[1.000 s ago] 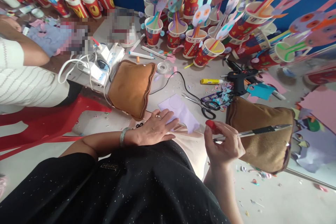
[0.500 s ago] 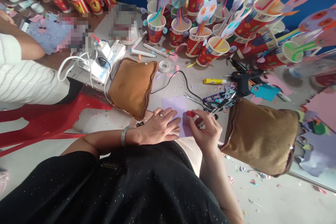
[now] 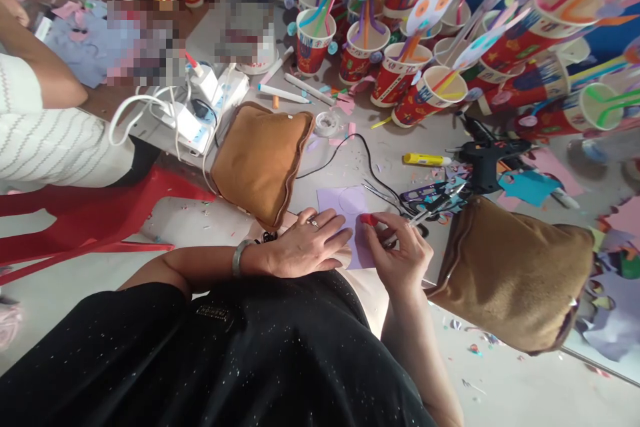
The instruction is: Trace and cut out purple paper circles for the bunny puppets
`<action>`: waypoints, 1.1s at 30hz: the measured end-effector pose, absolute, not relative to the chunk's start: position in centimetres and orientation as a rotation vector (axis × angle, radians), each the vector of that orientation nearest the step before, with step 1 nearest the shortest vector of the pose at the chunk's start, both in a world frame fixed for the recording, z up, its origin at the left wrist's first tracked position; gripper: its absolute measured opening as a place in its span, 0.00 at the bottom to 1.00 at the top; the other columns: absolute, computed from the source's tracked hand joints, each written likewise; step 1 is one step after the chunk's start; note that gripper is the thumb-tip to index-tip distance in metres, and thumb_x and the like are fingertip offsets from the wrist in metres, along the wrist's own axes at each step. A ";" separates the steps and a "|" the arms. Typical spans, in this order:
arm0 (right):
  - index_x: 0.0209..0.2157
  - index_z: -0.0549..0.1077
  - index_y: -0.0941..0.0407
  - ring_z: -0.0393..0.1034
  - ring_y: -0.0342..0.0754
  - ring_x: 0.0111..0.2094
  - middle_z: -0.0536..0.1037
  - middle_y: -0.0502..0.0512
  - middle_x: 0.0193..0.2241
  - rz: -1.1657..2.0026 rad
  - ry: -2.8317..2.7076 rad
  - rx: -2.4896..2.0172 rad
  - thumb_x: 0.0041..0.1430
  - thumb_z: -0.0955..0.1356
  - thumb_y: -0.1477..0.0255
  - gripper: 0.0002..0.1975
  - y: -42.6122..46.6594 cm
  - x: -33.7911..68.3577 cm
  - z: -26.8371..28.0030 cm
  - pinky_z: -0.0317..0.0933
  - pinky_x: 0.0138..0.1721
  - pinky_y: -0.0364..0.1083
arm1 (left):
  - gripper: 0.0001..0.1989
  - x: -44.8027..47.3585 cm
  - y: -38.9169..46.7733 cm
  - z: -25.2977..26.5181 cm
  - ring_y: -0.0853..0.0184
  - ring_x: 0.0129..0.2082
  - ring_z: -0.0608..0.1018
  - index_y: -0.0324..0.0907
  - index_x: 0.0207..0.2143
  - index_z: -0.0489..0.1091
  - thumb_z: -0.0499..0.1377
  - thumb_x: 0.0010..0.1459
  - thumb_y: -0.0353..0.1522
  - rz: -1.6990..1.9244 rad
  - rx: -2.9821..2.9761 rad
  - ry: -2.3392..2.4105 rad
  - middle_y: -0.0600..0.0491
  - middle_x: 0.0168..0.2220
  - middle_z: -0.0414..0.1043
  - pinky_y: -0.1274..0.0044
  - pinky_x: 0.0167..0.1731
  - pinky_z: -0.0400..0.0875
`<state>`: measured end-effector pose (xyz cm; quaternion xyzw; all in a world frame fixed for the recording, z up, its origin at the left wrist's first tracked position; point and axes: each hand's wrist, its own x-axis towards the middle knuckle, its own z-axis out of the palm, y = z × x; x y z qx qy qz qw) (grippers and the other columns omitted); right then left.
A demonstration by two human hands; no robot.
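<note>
A sheet of light purple paper (image 3: 364, 255) with a faint round outline lies on the table edge before me. My left hand (image 3: 313, 243) rests on its left side, palm down, fingers stretched out. At the paper's right edge my right hand (image 3: 403, 250) pinches a small red round piece (image 3: 369, 219) between thumb and forefinger. A slim silvery shaft (image 3: 440, 203), perhaps a pen, runs from this hand up to the right; whether the hand grips it is hard to tell. Scissors (image 3: 420, 195) lie just beyond the right hand.
A tan cushion (image 3: 263, 160) lies at the left and a brown cushion (image 3: 520, 277) at the right. Behind are a black glue gun (image 3: 487, 157), a yellow glue stick (image 3: 427, 159), several red paper cups (image 3: 314, 47) and a power strip (image 3: 220, 103). A person's arm (image 3: 47, 67) is at far left.
The view has shifted, so the table things sit further right in the picture. Both hands keep nearly the same pose, with the red piece still in my right fingers.
</note>
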<state>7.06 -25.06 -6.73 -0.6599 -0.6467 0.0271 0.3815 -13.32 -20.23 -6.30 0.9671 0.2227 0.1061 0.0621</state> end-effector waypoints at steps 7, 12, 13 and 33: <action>0.38 0.76 0.53 0.76 0.45 0.29 0.83 0.52 0.33 0.079 -1.635 -1.694 0.59 0.72 0.72 0.05 -24.8 7.0 -6.7 0.71 0.34 0.46 | 0.25 -13.5 -20.1 -6.3 0.57 0.58 0.65 0.39 0.60 0.63 0.54 0.67 0.43 0.277 2.917 0.646 0.43 0.59 0.66 0.67 0.51 0.56; 0.39 0.76 0.53 0.75 0.45 0.28 0.83 0.52 0.33 0.087 -1.652 -1.696 0.60 0.72 0.72 0.05 -24.8 7.0 -6.8 0.70 0.34 0.46 | 0.26 -13.6 -20.1 -6.6 0.57 0.58 0.65 0.38 0.62 0.62 0.52 0.68 0.43 0.277 2.924 0.617 0.41 0.60 0.65 0.67 0.52 0.56; 0.39 0.76 0.53 0.75 0.45 0.28 0.83 0.52 0.33 0.091 -1.655 -1.697 0.60 0.72 0.72 0.05 -24.7 7.0 -6.8 0.70 0.34 0.45 | 0.26 -13.6 -20.1 -6.6 0.57 0.58 0.65 0.38 0.62 0.62 0.52 0.68 0.43 0.279 2.925 0.610 0.42 0.60 0.65 0.66 0.52 0.56; 0.41 0.77 0.53 0.78 0.47 0.36 0.82 0.55 0.37 0.148 -1.673 -1.654 0.60 0.72 0.72 0.07 -24.7 7.0 -7.0 0.73 0.38 0.47 | 0.27 -13.5 -20.2 -6.8 0.56 0.58 0.66 0.38 0.62 0.62 0.53 0.67 0.44 0.317 2.949 0.570 0.41 0.58 0.66 0.66 0.56 0.56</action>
